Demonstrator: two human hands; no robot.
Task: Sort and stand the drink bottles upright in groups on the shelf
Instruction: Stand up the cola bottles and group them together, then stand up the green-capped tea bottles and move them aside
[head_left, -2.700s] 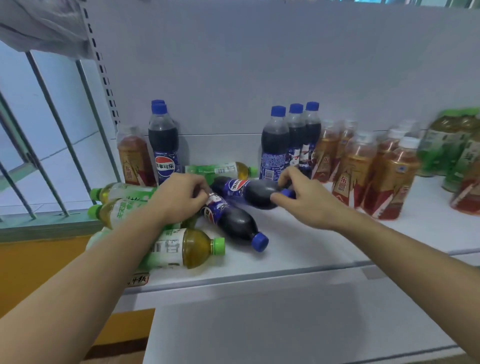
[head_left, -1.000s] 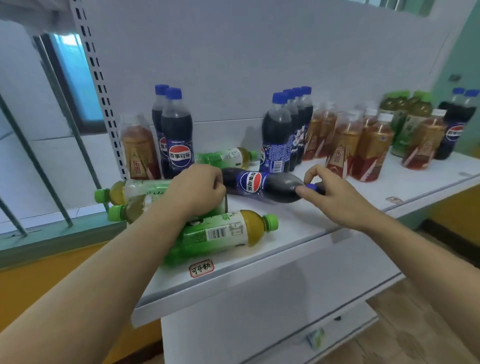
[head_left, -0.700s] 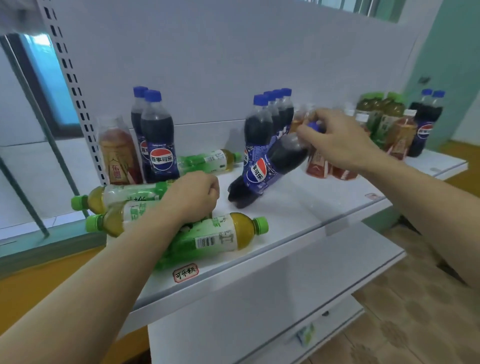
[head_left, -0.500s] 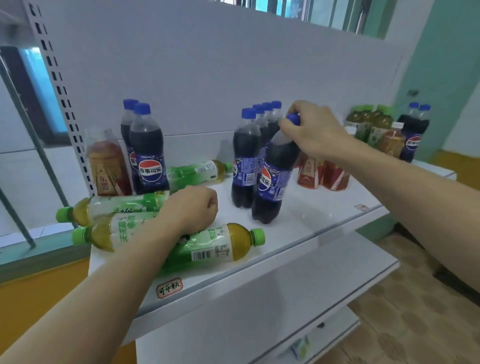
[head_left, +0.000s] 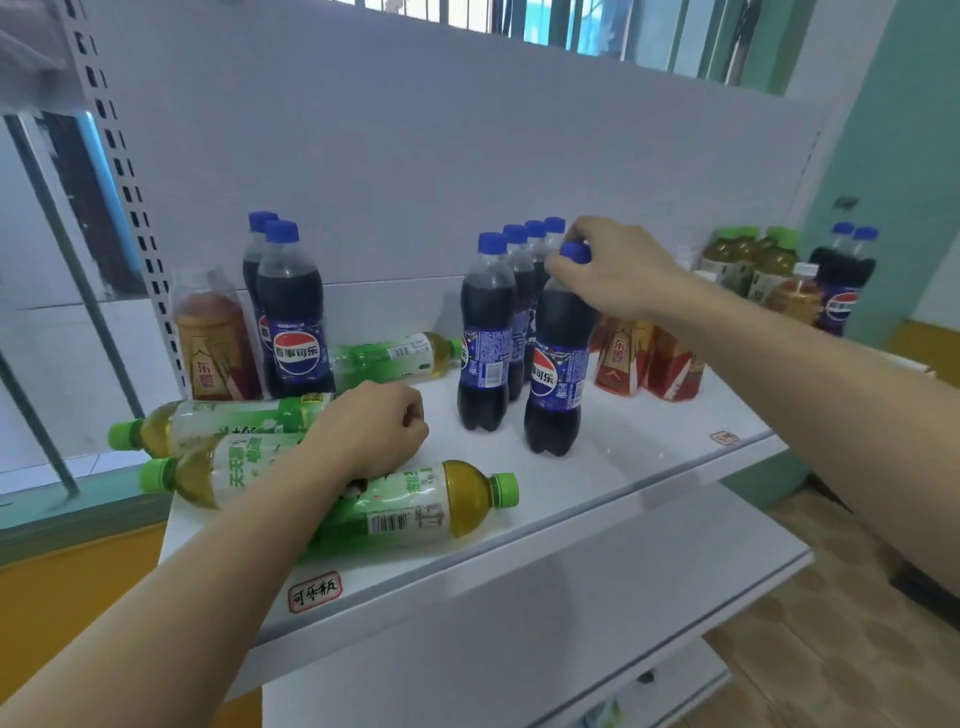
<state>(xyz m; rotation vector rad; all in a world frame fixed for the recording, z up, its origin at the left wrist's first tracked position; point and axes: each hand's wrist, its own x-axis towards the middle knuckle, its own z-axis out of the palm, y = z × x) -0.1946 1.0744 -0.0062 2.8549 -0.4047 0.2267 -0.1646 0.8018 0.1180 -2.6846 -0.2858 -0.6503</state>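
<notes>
- The right hand (head_left: 618, 270) gripped the blue cap of a cola bottle (head_left: 558, 353), fingers curled round its top; the bottle stood upright on the white shelf (head_left: 623, 467), dark liquid filling it almost to the shoulder.
- Just left of it and a little farther back stood a row of cola bottles (head_left: 498, 322), all upright, blue-capped and full of the same dark drink.
- The left hand (head_left: 374, 431) lay clenched over the lying green tea bottles; whether it grasped one I cannot tell.
- The nearest green tea bottle (head_left: 415, 506) lay on its side by the shelf's near edge, green cap pointing right, yellow-amber tea inside.
- Two more green tea bottles (head_left: 208, 441) lay beside each other on the left, caps pointing left, partly under the left forearm.
- A fourth green tea bottle (head_left: 395, 356) lay on its side farther back, between the two cola groups.
- At far left two cola bottles (head_left: 288, 317) stood upright, with an amber tea bottle (head_left: 213, 338) upright just left of them.
- Right of the held bottle stood red-labelled tea bottles (head_left: 649, 358), orange-brown inside.
- At far right stood green-capped tea bottles (head_left: 753, 262), another amber tea bottle, and two colas (head_left: 844, 286).
- A red-bordered label sticker (head_left: 314, 591) sat on the shelf's near edge.
</notes>
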